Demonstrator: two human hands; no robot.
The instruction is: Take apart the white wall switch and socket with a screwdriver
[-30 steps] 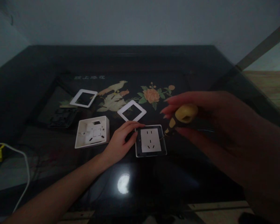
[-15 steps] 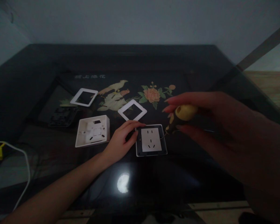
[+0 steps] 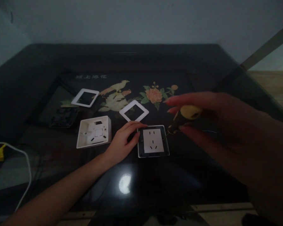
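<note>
A wall socket [image 3: 153, 141] with a white face and dark surround lies in a white box on the dark table. My left hand [image 3: 126, 136] grips its upper left edge, thumb and fingers closed on the rim. In my right hand [image 3: 217, 125] is a screwdriver [image 3: 190, 113] with a yellow and black handle, held between thumb and fingers. Its thin shaft slants down to the right side of the socket; the tip is too small to make out. Behind the socket lies a white cover frame [image 3: 124, 113]. An open white mounting box [image 3: 82, 138] sits left of my left hand.
A second white cover frame [image 3: 76, 101] lies farther back on the left. Near it is a black socket part [image 3: 64, 117], face down. A white cable [image 3: 25, 157] with a yellow tag [image 3: 0, 153] runs along the left side of the glossy table [image 3: 179, 188].
The screwdriver handle has turned a little in my right hand and the fingers have shifted on it. My left hand stays on the socket.
</note>
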